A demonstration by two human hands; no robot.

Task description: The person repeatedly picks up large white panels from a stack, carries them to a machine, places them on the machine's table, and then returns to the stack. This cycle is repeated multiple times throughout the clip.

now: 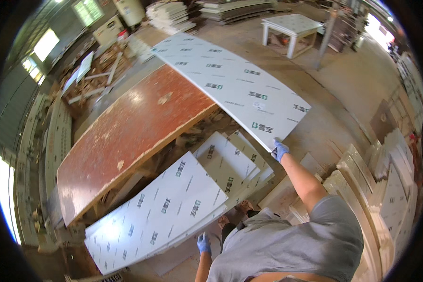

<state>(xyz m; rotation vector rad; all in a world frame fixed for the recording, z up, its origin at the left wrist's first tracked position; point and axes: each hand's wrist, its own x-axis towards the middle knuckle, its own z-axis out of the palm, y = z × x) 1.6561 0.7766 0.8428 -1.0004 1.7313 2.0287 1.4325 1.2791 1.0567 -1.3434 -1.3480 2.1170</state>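
A long white printed board point(239, 84) reaches from the far end of a red-brown worktable point(131, 127) toward me, jutting past the table's right side. My right hand point(280, 149), in a blue glove, is closed on the near corner of this board. Lower down, my left hand point(204, 243), also gloved in blue, hangs beside a stack of similar white boards point(160, 211). It holds nothing, and its fingers look loosely stretched. More white boards point(228, 157) lie behind that stack, close to the table's near edge.
White panels point(357, 188) are stacked at my right. A low white table point(293, 26) stands at the far right near a post point(327, 35). Scrap wood strips point(103, 75) lie in a heap beyond the worktable, and piled sheets point(171, 16) sit at the back.
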